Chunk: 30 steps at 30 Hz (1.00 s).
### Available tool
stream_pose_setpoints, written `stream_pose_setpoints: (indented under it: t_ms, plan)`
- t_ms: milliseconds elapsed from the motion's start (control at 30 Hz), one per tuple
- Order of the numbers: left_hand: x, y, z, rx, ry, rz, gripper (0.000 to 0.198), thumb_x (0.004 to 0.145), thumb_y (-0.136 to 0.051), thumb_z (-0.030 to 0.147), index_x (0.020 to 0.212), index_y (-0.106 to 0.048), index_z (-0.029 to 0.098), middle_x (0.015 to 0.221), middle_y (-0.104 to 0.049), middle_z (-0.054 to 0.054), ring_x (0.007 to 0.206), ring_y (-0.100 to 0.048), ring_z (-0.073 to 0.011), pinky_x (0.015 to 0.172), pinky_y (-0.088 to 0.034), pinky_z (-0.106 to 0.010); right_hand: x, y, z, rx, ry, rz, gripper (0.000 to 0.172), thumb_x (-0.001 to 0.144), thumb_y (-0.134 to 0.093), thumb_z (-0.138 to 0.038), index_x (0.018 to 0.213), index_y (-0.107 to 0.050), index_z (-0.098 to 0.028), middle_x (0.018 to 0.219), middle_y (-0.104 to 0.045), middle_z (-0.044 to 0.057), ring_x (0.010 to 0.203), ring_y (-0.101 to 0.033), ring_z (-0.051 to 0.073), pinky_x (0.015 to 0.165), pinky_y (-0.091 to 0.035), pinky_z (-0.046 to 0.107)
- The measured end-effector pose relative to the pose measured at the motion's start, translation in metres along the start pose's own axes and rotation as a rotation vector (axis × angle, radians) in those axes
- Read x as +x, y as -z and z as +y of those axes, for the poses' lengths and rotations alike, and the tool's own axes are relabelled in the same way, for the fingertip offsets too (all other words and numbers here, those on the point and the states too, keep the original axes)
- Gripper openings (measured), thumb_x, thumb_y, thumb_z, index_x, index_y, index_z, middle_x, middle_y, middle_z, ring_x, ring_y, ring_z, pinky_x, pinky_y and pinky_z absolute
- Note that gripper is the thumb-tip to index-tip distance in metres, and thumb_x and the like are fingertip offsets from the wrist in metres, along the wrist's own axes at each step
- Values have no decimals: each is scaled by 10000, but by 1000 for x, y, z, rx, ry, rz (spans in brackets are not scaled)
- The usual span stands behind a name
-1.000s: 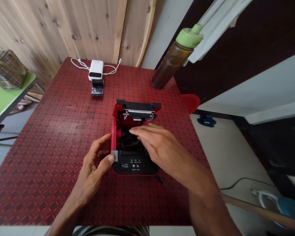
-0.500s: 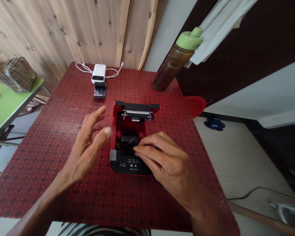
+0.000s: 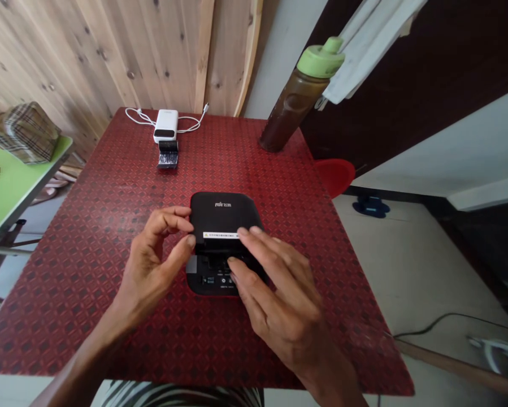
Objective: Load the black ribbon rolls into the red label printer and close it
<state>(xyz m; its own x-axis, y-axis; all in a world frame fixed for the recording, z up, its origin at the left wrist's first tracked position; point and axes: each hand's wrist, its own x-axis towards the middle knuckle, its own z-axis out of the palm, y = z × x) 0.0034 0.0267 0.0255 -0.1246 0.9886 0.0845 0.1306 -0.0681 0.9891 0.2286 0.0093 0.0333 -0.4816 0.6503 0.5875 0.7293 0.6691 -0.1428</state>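
Head view is showing a black plastic printer (image 3: 211, 267) sitting on a diamond-patterned red table (image 3: 88, 254), its smooth, round-cornered lid (image 3: 222, 216) leaving a dark gap along its near edge. The hands are working apart: the left hand (image 3: 154, 251) is curling loosely beside the lid's left edge, while the right hand (image 3: 281, 282) is resting fingertips at the right end of a white label (image 3: 220, 235); whether it is gripping, I cannot tell. Beyond the printer to the left, a glossy black roll (image 3: 168, 147) is lying by a boxy white power bank (image 3: 166, 121); beyond the printer to the right, a translucent brown bottle (image 3: 294, 99) is standing.
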Motion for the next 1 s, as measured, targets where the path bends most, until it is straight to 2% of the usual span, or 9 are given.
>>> stream_pose_setpoints:
  t_ms: [133,200,333,533,667,833,933,1000]
  plan:
    - [-12,-6,-16,-160,173,22,588,939,-837,422,1463,-609,286,1586,-615,-106,1521,-548,-340,1269,-442,-536,-1,-4,1,98,-6,-2,227,1065,-658,-82,1280,-706,-140,1288,-842,119,1255,-787,251,1138,-579,444]
    - [-15,-9,-20,-253,252,-13,642,959,-817,445,1534,-574,292,1648,-592,-106,1564,-524,-339,1292,-435,-530,-2,-5,1,118,-19,6,258,1073,-651,-86,1327,-686,-105,1288,-840,129,1271,-777,244,1142,-576,422]
    - [-16,-14,-19,-334,243,-66,570,993,-776,441,1521,-629,286,1643,-624,-96,1548,-561,-344,1268,-486,-508,-5,-6,-1,151,-63,11,300,1076,-636,-79,1375,-660,-81,1292,-834,134,1289,-761,228,1154,-579,391]
    - [-12,-16,-19,-266,225,-11,571,965,-785,391,1500,-649,245,1598,-664,-116,1523,-588,-353,1235,-515,-516,-7,-8,-1,177,-82,3,314,1081,-620,-82,1392,-647,-118,1299,-830,124,1274,-766,231,1121,-626,414]
    - [-19,-12,-23,-232,224,-21,560,991,-773,453,1502,-660,252,1596,-668,-109,1502,-606,-351,1235,-506,-511,-11,-5,0,271,-109,33,353,1072,-628,-74,1419,-635,-140,1348,-800,137,1333,-732,232,1142,-622,430]
    - [-38,-4,-22,-223,280,-56,515,1036,-733,477,1519,-668,312,1637,-636,-61,1538,-566,-333,1282,-443,-493,-34,-2,-2,240,-304,187,359,1048,-690,-138,1405,-652,-159,1350,-765,155,1298,-732,251,1109,-635,430]
    - [-43,-4,-22,-238,305,-51,521,1026,-745,469,1518,-667,317,1618,-650,-64,1517,-581,-344,1254,-467,-498,-53,-7,-8,255,-454,166,369,1087,-659,-273,1441,-628,-174,1307,-766,148,1177,-776,248,974,-689,394]
    - [-43,-5,-22,-232,314,-35,532,1007,-765,466,1506,-669,311,1599,-661,-73,1478,-611,-351,1195,-513,-487,-61,-11,-14,271,-492,123,402,1107,-627,-340,1475,-598,-180,1293,-767,148,1122,-792,247,907,-706,378]
